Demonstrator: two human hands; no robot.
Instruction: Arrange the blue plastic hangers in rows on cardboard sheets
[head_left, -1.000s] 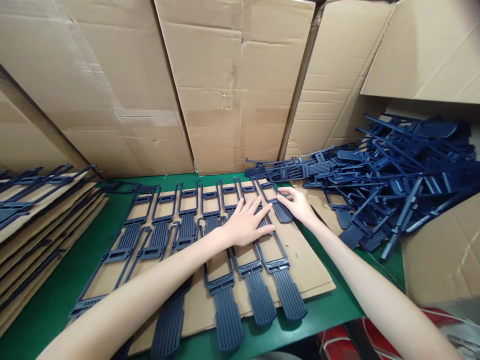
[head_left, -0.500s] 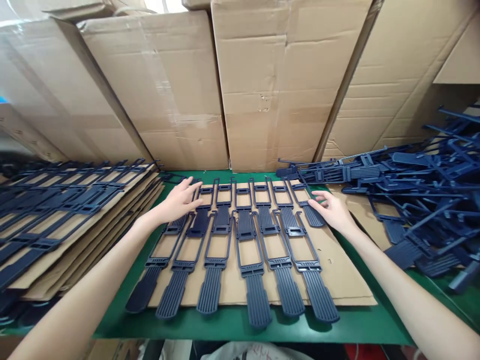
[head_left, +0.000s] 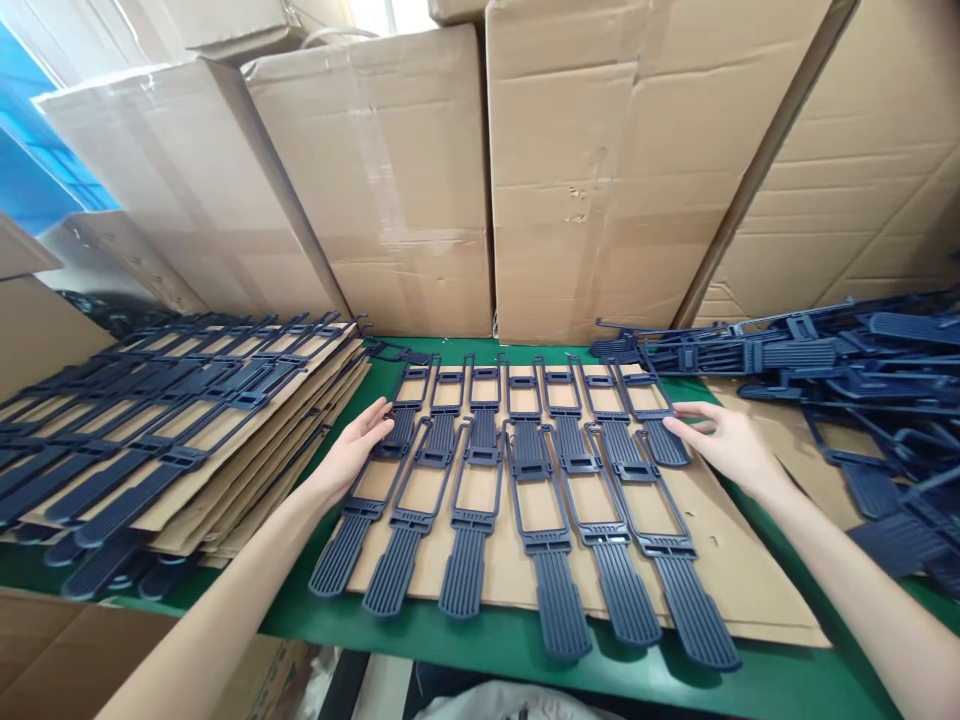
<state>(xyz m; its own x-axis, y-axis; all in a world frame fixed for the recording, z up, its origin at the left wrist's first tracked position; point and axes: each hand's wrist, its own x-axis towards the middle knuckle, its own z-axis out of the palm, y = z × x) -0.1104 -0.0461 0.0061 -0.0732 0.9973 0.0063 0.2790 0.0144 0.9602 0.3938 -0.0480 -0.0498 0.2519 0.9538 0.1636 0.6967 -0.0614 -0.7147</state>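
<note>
Two staggered rows of dark blue plastic frames with ribbed paddle ends (head_left: 491, 500) lie on a cardboard sheet (head_left: 757, 590). My left hand (head_left: 358, 448) is at the left end of the back row, its thumb and fingers closed at the edge of the leftmost frame (head_left: 406, 425). At the opposite end, my right hand (head_left: 724, 440) has its thumb and index finger on the side of the rightmost frame (head_left: 666, 440), near its ribbed paddle. The front-row paddles stick out past the sheet's near edge.
To the left stands a stack of cardboard sheets (head_left: 247, 480) layered with similar frames. A tangled heap of loose frames (head_left: 810, 350) lies on the right. Tall cardboard boxes (head_left: 390, 190) line the back of the green table (head_left: 480, 650).
My left hand has come back nearer, from the far left corner to the side of the back row. The leftmost back frame now lies straighter. The view has turned left.
</note>
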